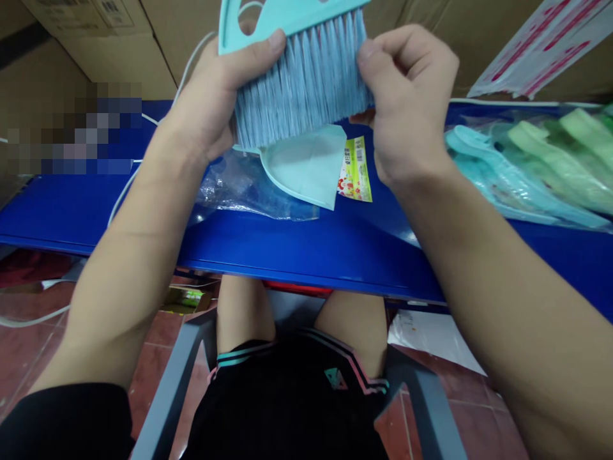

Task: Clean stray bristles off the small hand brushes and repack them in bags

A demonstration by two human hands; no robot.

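Observation:
A light-blue hand brush (306,70) with long bristles is held up over the blue table (306,249). My left hand (215,102) grips its plastic handle end, thumb across the top of the bristles. My right hand (407,102) is closed on the bristles at the brush's right side. Under the brush, on the table, lie a pale-blue dustpan (306,167), a clear plastic bag (239,188) and a yellow printed label card (355,171).
At the right of the table is a pile of bagged blue and green brush sets (536,166). Cardboard boxes (124,38) stand behind the table. A white cable (124,185) runs down at the left. My knees and a grey chair frame (182,370) are below the table edge.

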